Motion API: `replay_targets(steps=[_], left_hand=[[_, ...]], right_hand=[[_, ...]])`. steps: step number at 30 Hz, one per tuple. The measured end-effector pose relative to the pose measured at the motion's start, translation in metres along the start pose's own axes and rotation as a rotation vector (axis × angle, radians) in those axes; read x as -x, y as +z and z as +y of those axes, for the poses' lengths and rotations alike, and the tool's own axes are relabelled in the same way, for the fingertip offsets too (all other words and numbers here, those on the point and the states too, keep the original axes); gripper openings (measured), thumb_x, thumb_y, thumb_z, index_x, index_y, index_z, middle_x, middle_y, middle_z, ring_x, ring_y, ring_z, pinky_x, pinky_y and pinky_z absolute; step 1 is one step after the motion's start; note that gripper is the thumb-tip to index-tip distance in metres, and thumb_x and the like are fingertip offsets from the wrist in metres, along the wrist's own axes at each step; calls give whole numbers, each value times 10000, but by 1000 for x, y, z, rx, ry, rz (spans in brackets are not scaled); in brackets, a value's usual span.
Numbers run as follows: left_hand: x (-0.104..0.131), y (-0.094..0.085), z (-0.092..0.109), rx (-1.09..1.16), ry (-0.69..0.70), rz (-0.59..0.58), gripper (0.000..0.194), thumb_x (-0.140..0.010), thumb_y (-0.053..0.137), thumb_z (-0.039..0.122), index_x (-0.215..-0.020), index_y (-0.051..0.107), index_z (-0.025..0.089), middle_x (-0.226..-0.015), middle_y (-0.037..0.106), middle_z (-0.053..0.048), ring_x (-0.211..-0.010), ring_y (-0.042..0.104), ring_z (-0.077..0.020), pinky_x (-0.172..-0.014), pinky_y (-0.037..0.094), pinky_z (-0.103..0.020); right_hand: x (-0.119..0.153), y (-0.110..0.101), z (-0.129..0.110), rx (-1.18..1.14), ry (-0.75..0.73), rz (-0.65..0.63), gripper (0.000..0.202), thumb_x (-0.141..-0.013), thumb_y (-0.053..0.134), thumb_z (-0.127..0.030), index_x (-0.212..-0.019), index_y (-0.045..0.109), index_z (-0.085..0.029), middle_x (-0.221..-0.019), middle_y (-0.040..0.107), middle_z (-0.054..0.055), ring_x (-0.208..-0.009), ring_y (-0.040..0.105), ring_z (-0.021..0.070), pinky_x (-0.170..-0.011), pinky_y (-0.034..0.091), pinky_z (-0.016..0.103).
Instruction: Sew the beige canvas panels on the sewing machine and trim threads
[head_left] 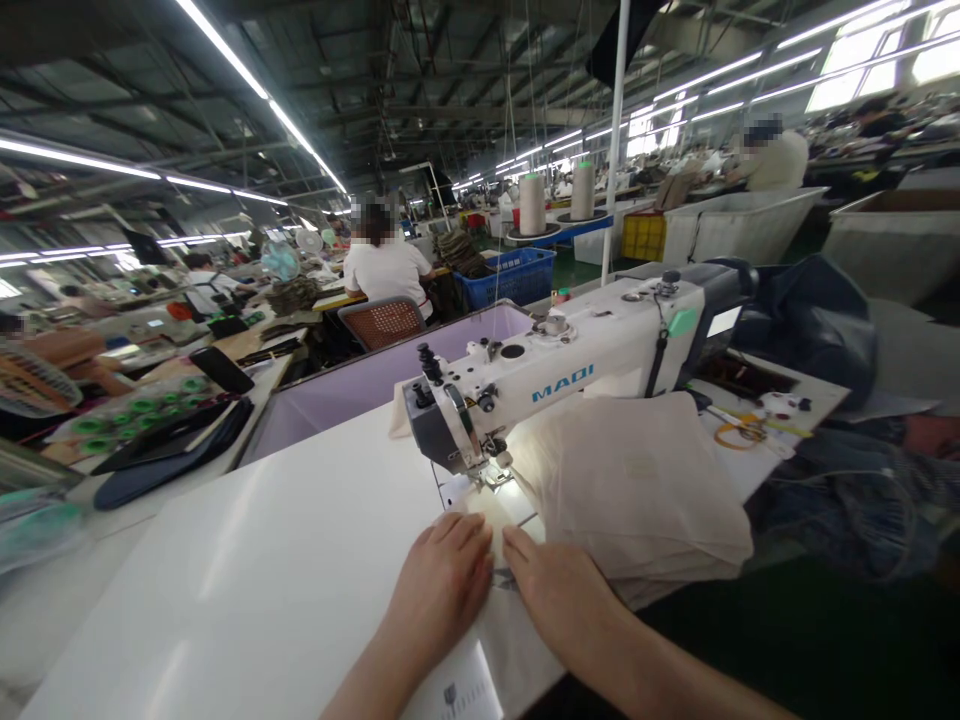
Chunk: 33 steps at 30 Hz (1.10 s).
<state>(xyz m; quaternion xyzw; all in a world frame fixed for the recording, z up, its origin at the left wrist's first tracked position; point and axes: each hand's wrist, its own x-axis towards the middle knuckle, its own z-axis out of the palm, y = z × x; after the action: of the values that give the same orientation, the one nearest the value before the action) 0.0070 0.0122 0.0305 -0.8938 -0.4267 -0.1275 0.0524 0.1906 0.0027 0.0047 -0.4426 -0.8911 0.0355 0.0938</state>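
Observation:
A white sewing machine (562, 375) marked MAQI stands on the table, its lamp lighting the presser foot (493, 472). A small beige piece of cloth (495, 515) lies just in front of the foot. My left hand (450, 565) is closed on its left side, fingers together and slightly bent. From the right, my right hand (559, 590) is closed at the cloth's near right edge, its lower fingers tucked out of sight. Beside the needle area, right of my right hand, lies a stack of beige cloth pieces (637, 480). The needle itself is too small to make out.
The white tabletop (300, 560) spreads to the left. Scissors with orange handles (739, 432) lie behind the stack. Beyond are a lilac-lined bin (322, 400), a blue basket (510, 278), thread cones (532, 205) on a stand, and a seated co-worker (386, 265) in white.

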Motion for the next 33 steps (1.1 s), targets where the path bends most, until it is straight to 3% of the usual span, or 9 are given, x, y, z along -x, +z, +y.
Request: replay_targets(steps=[5,9,15,24,33], left_hand=[[6,4,-6,-32,-6,-18,314,-949,454,151,-1204,631,199,-1184,699,-97,-1075,642,-265,-873,611,-412],[11,9,-7,-34,-4,-39,394,-926,481,148,-1301,582,210,-1259,665,-112,-1152,611,-285,-908,601,-431],[11,8,-4,-4,21,-32,395,-942,515,242,-1330,567,190,-1319,642,-134,-1243,592,-299,-1007,558,-444],[4,6,-17,11,38,-46,361,-935,508,248,-1275,604,172,-1283,660,-139,-1227,609,-301,-1009,559,-456],[-11,3,-35,35,3,-49,289,-941,490,233,-1182,638,174,-1261,655,-132,-1189,614,-276,-1011,551,-431]], right_hand=[[0,-5,-4,38,28,-54,339,-863,527,12,-1144,643,-138,-1063,687,107,-681,703,184,-505,526,258],[-1,-7,-4,56,14,-94,406,-854,505,36,-1217,621,-106,-1050,696,121,-674,708,196,-507,539,270],[3,1,-1,55,-18,-46,388,-850,527,22,-1189,634,-132,-1032,692,104,-658,691,177,-485,518,247],[-10,-7,3,14,-29,-68,270,-884,520,-13,-1097,636,-132,-993,667,97,-650,694,188,-481,513,270],[-35,-20,8,-13,0,-132,274,-922,467,-34,-1087,663,-129,-1056,687,119,-767,720,202,-584,520,252]])
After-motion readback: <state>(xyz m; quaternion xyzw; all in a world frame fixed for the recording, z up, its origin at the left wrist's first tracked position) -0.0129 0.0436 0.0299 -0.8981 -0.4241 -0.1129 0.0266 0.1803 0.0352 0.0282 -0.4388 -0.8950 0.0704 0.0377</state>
